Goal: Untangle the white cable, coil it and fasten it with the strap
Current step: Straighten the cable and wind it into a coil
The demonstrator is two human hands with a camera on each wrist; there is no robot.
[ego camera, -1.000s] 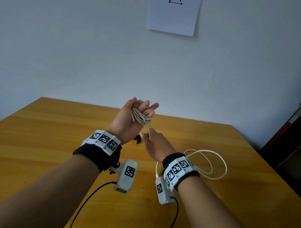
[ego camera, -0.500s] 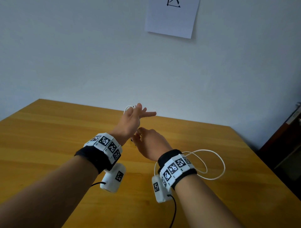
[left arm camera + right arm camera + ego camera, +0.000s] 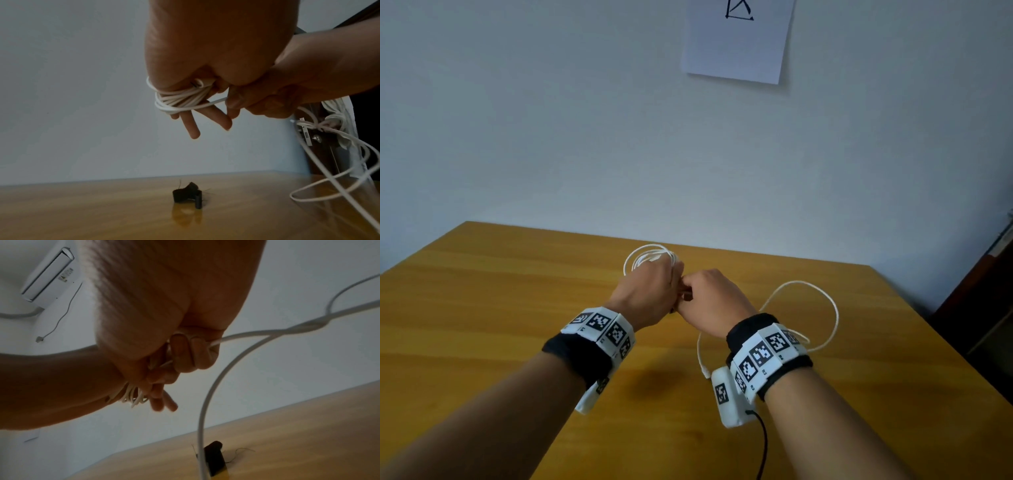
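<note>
Above the table [image 3: 482, 325], the left hand [image 3: 645, 296] holds the cable [image 3: 179, 100] coiled round its fingers, the right hand [image 3: 714, 301] pinches the loose run beside it, and the strap [image 3: 185, 194] lies on the wood below.

Plain room; wooden table [image 3: 482, 291], air conditioner [image 3: 49, 275]

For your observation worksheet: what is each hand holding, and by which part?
The left hand holds the white cable by its coiled turns, wound round its fingers; the right hand pinches the loose strand beside that coil.
</note>
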